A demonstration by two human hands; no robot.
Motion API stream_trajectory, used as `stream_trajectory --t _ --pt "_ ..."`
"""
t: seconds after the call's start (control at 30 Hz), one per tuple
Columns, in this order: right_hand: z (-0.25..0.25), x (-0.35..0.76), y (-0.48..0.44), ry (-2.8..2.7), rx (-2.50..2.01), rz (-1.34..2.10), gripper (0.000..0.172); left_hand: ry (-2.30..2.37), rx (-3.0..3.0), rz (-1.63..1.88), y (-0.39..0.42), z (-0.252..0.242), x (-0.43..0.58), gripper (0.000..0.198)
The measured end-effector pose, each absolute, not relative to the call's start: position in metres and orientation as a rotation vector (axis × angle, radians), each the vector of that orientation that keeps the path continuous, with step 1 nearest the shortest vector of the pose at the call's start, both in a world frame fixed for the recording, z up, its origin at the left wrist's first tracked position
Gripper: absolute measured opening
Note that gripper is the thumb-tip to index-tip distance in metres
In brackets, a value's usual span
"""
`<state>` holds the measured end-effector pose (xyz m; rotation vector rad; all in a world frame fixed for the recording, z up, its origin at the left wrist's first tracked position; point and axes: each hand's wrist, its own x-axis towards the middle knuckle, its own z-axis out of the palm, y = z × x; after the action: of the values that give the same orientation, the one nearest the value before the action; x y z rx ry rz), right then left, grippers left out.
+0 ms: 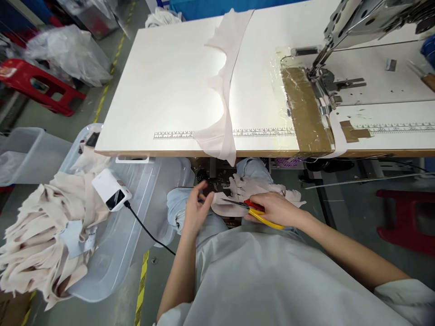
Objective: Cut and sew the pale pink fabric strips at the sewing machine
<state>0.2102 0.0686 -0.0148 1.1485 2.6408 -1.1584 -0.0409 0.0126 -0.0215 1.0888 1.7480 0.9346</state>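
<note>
My right hand (273, 208) is wrapped round scissors (256, 212) with red and yellow handles, their dark blades pointing left over my lap. Beneath and beyond the blades, pale pink fabric pieces (253, 186) lie bunched across my thighs. My left hand (197, 206) is raised just left of the blade tips, thumb and fingers apart, with nothing visible between them. One piece of fabric (222, 204) lies close to its thumb; whether they touch is unclear. A scalloped pale fabric strip (226, 90) rests on the white table above my hands, hanging slightly over its front edge.
A sewing machine (326, 77) stands at the right of the white table (163, 81), with a pale band (337, 136) under its foot. At left, a clear plastic tub (112, 258) holds beige fabric strips (50, 226) and a white device (110, 189) with a cable. Red stools (41, 83) stand nearby.
</note>
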Motion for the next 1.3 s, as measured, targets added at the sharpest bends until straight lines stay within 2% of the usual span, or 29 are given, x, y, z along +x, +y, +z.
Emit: stream_trajectory --t 0.1,0.2,0.4,0.53,0.63,0.73,0.8,0.87,1.0,1.3 --pt "-0.016 0.218 0.059 2.651 1.213 -1.363 0.052 1.852 1.406 1.082 0.042 -0.026 -0.039 0.050" --pt "-0.012 0.224 0.054 2.635 1.304 -1.517 0.059 1.724 1.535 1.184 0.064 -0.030 -0.027 0.031" --pt "-0.014 0.248 0.056 2.587 1.445 -1.626 0.060 1.913 0.927 1.068 0.042 -0.069 -0.046 0.032" --pt "-0.024 0.258 0.058 2.544 1.489 -1.656 0.059 1.994 0.800 0.962 0.005 -0.090 -0.071 0.027" --pt "-0.027 0.252 0.059 2.499 1.470 -1.684 0.060 1.866 0.816 0.912 -0.017 -0.072 -0.059 0.033" --pt "-0.021 0.241 0.059 2.456 1.394 -1.743 0.062 1.434 0.858 0.788 -0.023 -0.036 -0.033 0.044" --pt "-0.015 0.235 0.058 2.433 1.314 -1.786 0.062 1.281 0.935 0.717 -0.020 -0.014 -0.019 0.040" --pt "-0.009 0.230 0.058 2.400 1.223 -1.837 0.062 1.402 1.125 0.743 -0.014 0.000 -0.011 0.026" --pt "-0.002 0.227 0.060 2.348 1.114 -1.900 0.062 1.600 1.392 0.924 -0.006 0.009 -0.004 0.033" --pt "-0.004 0.229 0.069 2.318 0.946 -1.819 0.060 1.219 0.661 0.825 -0.005 0.015 -0.005 0.047"
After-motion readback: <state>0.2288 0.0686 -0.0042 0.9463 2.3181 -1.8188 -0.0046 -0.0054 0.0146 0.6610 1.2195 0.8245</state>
